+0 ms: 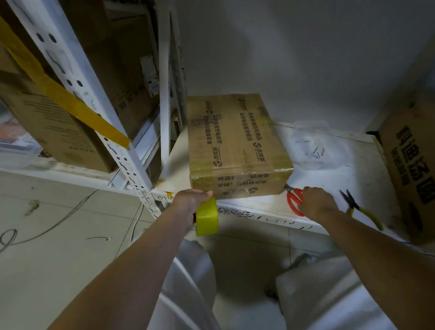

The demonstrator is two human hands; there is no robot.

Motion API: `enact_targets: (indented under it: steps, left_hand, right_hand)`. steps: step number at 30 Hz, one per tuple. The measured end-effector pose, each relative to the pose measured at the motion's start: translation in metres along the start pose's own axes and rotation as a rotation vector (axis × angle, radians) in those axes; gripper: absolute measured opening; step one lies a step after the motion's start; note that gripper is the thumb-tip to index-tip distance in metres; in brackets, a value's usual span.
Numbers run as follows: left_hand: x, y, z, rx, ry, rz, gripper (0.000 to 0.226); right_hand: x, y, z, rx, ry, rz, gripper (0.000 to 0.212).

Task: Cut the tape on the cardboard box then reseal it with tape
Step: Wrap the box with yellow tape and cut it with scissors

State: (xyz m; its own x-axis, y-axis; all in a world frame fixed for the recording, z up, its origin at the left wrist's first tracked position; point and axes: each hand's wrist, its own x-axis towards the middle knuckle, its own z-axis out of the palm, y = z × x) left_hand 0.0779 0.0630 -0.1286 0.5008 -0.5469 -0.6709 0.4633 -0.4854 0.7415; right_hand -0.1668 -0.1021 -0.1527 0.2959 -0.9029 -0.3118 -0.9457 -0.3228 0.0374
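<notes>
Bare shelf (267, 204) lies right of the box (239, 146), hemmed by scissors (294, 198), pliers (359, 208) and a large carton (415, 168)

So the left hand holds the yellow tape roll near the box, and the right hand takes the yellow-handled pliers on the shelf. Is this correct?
Not quite. In the head view the right hand is on the red-handled scissors, not the pliers, which lie untouched further right on the shelf. The left hand does hold the yellow tape roll near the box.
</notes>
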Motion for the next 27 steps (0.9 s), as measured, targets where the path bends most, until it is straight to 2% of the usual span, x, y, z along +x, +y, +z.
enact_targets:
  steps: [6,11,14,17,20,22,25,27]
  left_hand:
    - [0.000,-0.001,-0.001,-0.010,-0.001,0.002,0.020]
    - [0.001,-0.001,-0.001,-0.008,0.001,0.006,0.026]
    - [-0.002,-0.001,0.000,0.001,-0.001,0.008,0.033]
    - [-0.006,-0.004,0.000,-0.015,-0.029,0.021,0.024]
    - [-0.006,-0.006,-0.002,-0.026,-0.054,0.027,0.019]
    - [-0.006,-0.006,-0.004,-0.016,-0.056,0.025,0.024]
    - [-0.005,-0.007,-0.004,0.002,-0.065,0.025,0.031]
    - [-0.005,-0.006,-0.005,0.014,-0.077,0.031,0.029]
  right_hand:
    - [0.003,-0.002,0.002,-0.180,0.067,-0.062,0.031]
    - [0.008,0.010,-0.008,-0.201,-0.101,-0.111,0.029]
    - [0.005,0.023,-0.033,-0.115,-0.249,-0.152,0.048]
    - [0.003,0.041,-0.057,0.000,-0.530,-0.134,0.040]
    - [0.001,0.054,-0.069,0.293,-0.740,-0.090,0.037]
    - [-0.007,0.049,-0.077,0.417,-0.765,-0.155,0.035]
    - [-0.017,0.016,-0.085,0.549,-0.748,-0.314,0.048]
    - [-0.024,-0.015,-0.088,0.529,-0.746,-0.385,0.037]
